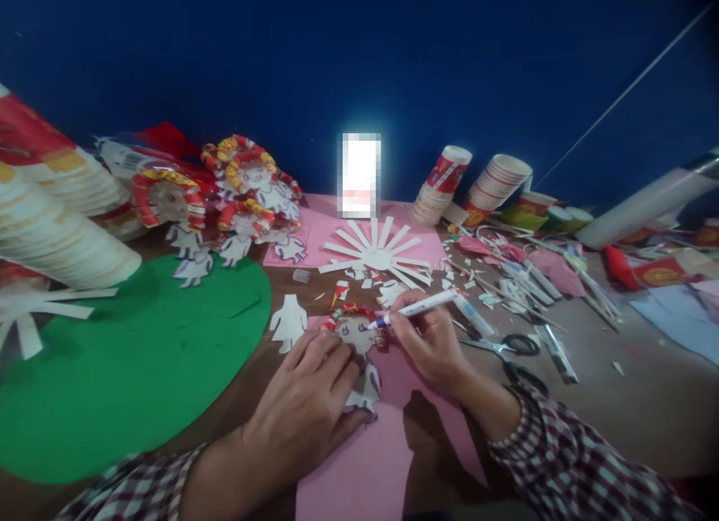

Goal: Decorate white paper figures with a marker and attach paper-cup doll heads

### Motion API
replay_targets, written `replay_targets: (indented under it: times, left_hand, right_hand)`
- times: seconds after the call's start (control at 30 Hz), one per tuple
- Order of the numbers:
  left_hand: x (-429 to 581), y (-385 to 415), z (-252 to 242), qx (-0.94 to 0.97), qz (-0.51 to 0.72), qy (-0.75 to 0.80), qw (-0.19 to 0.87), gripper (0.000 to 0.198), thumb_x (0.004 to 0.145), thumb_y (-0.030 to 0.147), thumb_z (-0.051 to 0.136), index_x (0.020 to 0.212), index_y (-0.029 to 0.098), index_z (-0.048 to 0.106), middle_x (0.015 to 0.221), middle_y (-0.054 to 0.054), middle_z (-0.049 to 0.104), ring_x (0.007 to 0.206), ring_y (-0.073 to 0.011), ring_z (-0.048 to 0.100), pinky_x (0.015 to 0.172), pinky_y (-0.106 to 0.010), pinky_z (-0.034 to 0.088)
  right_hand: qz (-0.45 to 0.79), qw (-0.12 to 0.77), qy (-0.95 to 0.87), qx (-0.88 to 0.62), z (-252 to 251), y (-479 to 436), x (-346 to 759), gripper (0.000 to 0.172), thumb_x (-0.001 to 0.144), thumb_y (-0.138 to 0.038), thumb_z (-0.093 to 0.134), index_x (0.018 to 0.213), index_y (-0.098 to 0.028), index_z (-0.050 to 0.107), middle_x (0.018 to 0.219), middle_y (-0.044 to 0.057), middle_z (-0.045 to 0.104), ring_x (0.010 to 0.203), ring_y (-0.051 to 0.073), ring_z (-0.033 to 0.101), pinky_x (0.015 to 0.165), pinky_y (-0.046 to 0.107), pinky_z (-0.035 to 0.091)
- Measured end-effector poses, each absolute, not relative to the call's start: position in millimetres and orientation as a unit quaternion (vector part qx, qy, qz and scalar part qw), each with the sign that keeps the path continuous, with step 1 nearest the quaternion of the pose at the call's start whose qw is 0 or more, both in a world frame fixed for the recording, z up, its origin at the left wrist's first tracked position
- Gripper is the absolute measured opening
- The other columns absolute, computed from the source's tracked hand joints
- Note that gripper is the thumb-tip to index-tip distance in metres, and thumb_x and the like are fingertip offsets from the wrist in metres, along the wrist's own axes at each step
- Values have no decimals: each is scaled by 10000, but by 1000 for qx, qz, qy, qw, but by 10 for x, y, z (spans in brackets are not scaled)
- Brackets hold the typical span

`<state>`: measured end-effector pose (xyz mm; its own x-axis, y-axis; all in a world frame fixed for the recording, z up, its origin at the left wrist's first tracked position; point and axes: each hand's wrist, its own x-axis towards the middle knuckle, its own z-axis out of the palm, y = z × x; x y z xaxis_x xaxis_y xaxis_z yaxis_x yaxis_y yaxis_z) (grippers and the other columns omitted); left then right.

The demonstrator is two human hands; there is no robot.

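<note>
A paper doll point(359, 390) with a round face and a red-and-yellow curled rim lies in front of me on pink paper point(359, 468). My left hand point(314, 397) holds it down, fingers bent over its left side and thumb by its lower edge; part of the doll is hidden there. Closed around a white marker point(424, 305), my right hand point(430, 341) has the dark tip at the doll's face, by one of two drawn eyes. A plain white paper body cutout point(290, 323) lies beside my left fingers. A small clear cap point(301, 275) sits farther back.
A green paper oval point(140, 371) spreads at left, below finished dolls point(247, 177) and stacked paper cups point(61, 214). Scissors point(505, 347), another marker point(556, 352) and paper scraps point(514, 296) lie right. A fan-cut white paper point(377, 257) and a blurred bright rectangle point(359, 173) are behind.
</note>
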<state>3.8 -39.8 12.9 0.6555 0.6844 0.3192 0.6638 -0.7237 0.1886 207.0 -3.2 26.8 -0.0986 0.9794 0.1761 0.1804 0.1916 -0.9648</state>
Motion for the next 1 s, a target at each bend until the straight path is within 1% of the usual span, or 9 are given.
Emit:
replay_targets:
  times: [0.07, 0.17, 0.27, 0.37, 0.53, 0.67, 0.83, 1.0]
  left_hand:
    - [34, -399, 131, 909, 188, 370, 31, 388, 884, 488, 542, 1072, 162, 636, 1114, -69, 641, 1123, -267, 495, 1121, -451, 228]
    - [35, -396, 139, 908, 196, 368, 36, 390, 883, 488, 541, 1073, 160, 634, 1122, -71, 638, 1126, -266, 494, 1131, -451, 213]
    - [38, -392, 150, 909, 192, 368, 43, 410, 894, 503, 519, 1094, 161, 627, 1125, -74, 634, 1126, -269, 494, 1133, -464, 212]
    - [36, -397, 155, 909, 184, 371, 51, 423, 897, 513, 516, 1111, 163, 618, 1143, -69, 627, 1132, -266, 494, 1134, -469, 213]
    - [28, -409, 142, 909, 191, 367, 46, 408, 904, 492, 509, 1100, 152, 621, 1141, -70, 630, 1139, -271, 485, 1140, -477, 197]
    - [38, -402, 132, 908, 202, 366, 39, 396, 896, 486, 526, 1093, 158, 628, 1114, -64, 642, 1132, -268, 488, 1144, -462, 189]
    - [46, -395, 140, 908, 195, 368, 37, 406, 891, 488, 532, 1116, 163, 625, 1115, -65, 643, 1132, -265, 490, 1145, -449, 186]
    - [41, -400, 153, 908, 199, 366, 37, 394, 876, 489, 555, 1100, 173, 627, 1097, -61, 643, 1131, -267, 487, 1140, -461, 194]
  right_hand:
    - [412, 471, -616, -479, 281, -56, 2120, 43, 886, -223, 558, 851, -198, 566, 668, -27, 601, 568, 107, 587, 528, 214, 466]
    - [418, 457, -614, -489, 289, -70, 2138, 67, 891, -245, 554, 869, -193, 591, 688, -5, 628, 598, 124, 601, 549, 233, 472]
    - [449, 448, -602, -485, 283, -66, 2101, 76, 885, -250, 550, 857, -187, 583, 679, 3, 635, 595, 130, 604, 553, 242, 479]
    - [458, 436, -605, -485, 264, -66, 2064, 37, 867, -216, 552, 882, -188, 571, 678, -6, 618, 586, 120, 577, 542, 230, 462]
    - [411, 419, -643, -493, 245, -70, 2061, 38, 844, -180, 555, 877, -189, 571, 683, -15, 582, 575, 107, 531, 522, 211, 424]
    - [391, 418, -653, -497, 227, -62, 2063, 16, 847, -202, 570, 859, -191, 570, 693, -8, 581, 583, 116, 540, 532, 223, 426]
    - [404, 417, -644, -498, 205, -62, 2053, 84, 860, -251, 584, 806, -193, 555, 661, -11, 570, 569, 119, 540, 517, 224, 421]
    - [400, 412, -646, -502, 203, -64, 2059, 89, 865, -254, 578, 804, -193, 556, 652, -17, 552, 549, 110, 514, 499, 219, 409]
